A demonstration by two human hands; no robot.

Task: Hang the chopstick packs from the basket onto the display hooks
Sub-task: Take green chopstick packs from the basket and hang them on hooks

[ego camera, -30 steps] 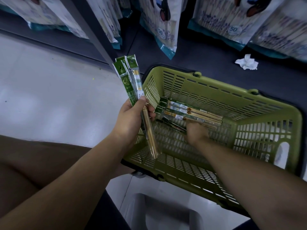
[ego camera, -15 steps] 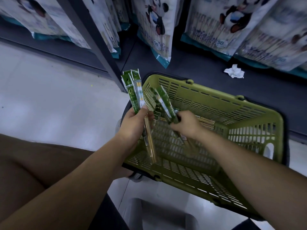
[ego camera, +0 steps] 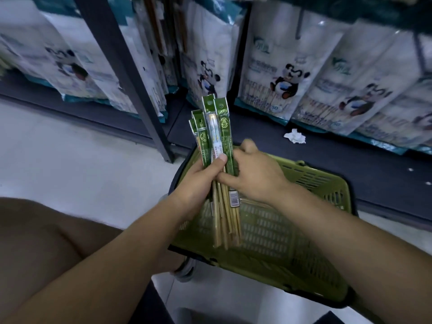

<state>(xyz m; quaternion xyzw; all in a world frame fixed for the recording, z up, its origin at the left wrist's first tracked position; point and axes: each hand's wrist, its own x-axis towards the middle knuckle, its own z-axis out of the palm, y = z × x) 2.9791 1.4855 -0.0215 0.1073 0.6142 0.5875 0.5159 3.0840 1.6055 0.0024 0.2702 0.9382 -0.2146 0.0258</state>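
Note:
Several chopstick packs (ego camera: 214,134), green-topped with bare wooden sticks below, stand upright as one bundle above the basket. My left hand (ego camera: 201,181) grips the bundle at its middle, thumb across the front. My right hand (ego camera: 254,174) holds the same bundle from the right, thumb against the sticks and fingers curled behind. The olive green plastic basket (ego camera: 311,183) sits on the floor under both hands; my arms hide most of its inside. No display hooks are plainly visible.
Large white bags with panda prints (ego camera: 280,73) hang and stand along the dark shelf unit ahead. A dark metal upright (ego camera: 131,85) slants down at the left. A crumpled white tissue (ego camera: 295,136) lies on the dark base shelf. Pale floor spreads to the left.
My right hand lifted packs out of the basket and brought them against the ones in my left hand. Both hands rose, and the view tilted up toward the shelves.

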